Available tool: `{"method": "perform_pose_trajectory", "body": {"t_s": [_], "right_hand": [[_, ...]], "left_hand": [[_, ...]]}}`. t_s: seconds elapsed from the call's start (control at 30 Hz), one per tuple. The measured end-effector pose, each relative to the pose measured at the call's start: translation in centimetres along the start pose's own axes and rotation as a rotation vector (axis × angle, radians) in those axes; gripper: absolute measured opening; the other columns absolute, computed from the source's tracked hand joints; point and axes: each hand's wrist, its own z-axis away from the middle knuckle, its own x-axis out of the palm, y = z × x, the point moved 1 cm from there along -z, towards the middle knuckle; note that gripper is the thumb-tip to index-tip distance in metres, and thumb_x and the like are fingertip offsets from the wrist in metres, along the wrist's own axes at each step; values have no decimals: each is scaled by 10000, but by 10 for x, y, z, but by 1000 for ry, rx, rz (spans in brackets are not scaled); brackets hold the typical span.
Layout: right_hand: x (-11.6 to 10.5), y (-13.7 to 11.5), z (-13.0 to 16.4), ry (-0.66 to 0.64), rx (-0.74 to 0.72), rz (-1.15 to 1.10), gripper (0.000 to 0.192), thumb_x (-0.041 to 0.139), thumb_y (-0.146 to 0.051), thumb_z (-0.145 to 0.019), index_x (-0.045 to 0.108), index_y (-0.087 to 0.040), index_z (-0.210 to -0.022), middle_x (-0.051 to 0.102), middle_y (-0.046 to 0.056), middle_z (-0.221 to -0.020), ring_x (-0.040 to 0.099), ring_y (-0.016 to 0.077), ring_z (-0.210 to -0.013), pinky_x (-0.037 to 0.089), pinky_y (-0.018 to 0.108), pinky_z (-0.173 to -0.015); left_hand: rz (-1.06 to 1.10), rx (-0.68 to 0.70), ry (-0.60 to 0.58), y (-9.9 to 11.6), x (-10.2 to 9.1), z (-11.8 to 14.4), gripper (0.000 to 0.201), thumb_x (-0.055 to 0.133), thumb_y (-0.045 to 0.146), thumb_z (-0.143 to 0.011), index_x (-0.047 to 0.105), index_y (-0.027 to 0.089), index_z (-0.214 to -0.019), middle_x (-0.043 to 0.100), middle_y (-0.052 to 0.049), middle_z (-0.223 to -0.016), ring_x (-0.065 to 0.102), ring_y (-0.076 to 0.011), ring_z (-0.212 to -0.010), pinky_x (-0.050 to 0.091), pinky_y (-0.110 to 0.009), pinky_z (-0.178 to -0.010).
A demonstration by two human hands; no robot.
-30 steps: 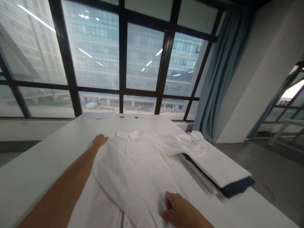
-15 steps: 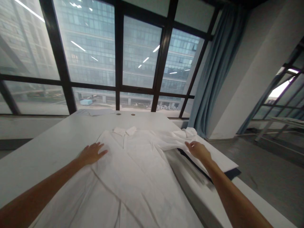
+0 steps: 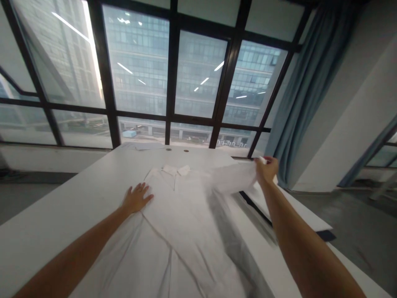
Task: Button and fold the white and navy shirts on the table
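A white collared shirt (image 3: 182,219) lies spread on the white table (image 3: 93,182), its collar (image 3: 175,170) toward the window. Flat on the shirt's left side rests my left hand (image 3: 136,198), fingers spread. My right hand (image 3: 266,169) is closed around the end of the right sleeve (image 3: 234,177) and holds it raised and stretched out to the right. The sleeve is smeared by motion. Under the right forearm, a white sheet-like piece with a dark layer (image 3: 325,235) below it lies at the table's right edge.
Thin white sheets (image 3: 145,146) lie at the table's far left corner, near two round holes in the top. Beyond the far edge stand dark-framed windows (image 3: 172,82). A blue curtain (image 3: 297,99) and a pale pillar (image 3: 335,124) are at the right.
My right hand has taken the sleeve's end and lifted it up and to the right, pulling the bunched sleeve straight. My left hand stays on the shirt. The view has swung left.
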Motion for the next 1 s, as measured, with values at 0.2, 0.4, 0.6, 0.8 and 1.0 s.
{"method": "perform_pose_trajectory", "body": {"t_s": [0.2,0.4,0.6,0.8,1.0], "right_hand": [[29,-117,134,17,-586,-508,405,550,-317,-841,466,-176,-1211,522,126,-1180,552,189,-935,471,316,-775],[83,-100,264,-848,-792,-317,639,690,-343,-761,437,-242,-1338,620,75,-1110,617,174,-832,478,301,-766],[95,-83,260,-740,-760,-274,348,680,-308,-778,633,-205,-1106,632,89,-1057,587,202,-932,457,327,-838],[95,-90,256,-721,-737,-299,168,649,-137,-730,664,-171,-895,647,49,-865,579,177,-834,438,305,-805],[87,-95,253,-646,-725,-367,148,610,-112,-755,654,-175,-882,627,44,-859,575,161,-792,442,292,-764]], "left_hand": [[631,-82,99,12,-32,31,614,170,537,-949,569,156,-1218,587,-143,-1283,587,-257,-1113,465,-404,-933],[1133,-254,-329,9,-50,94,770,259,759,-839,474,190,-1311,675,-119,-1133,672,-237,-903,545,-327,-675],[1253,-118,-573,4,-69,130,673,402,637,-843,497,169,-1317,606,-108,-1273,594,-249,-1118,524,-315,-837],[895,178,-349,11,-104,144,647,721,446,-586,610,212,-1178,630,-68,-1239,565,-264,-1152,432,-337,-982],[677,95,-200,12,-120,147,529,565,465,-732,595,203,-1190,703,-40,-869,648,-214,-813,498,-299,-731]]}}
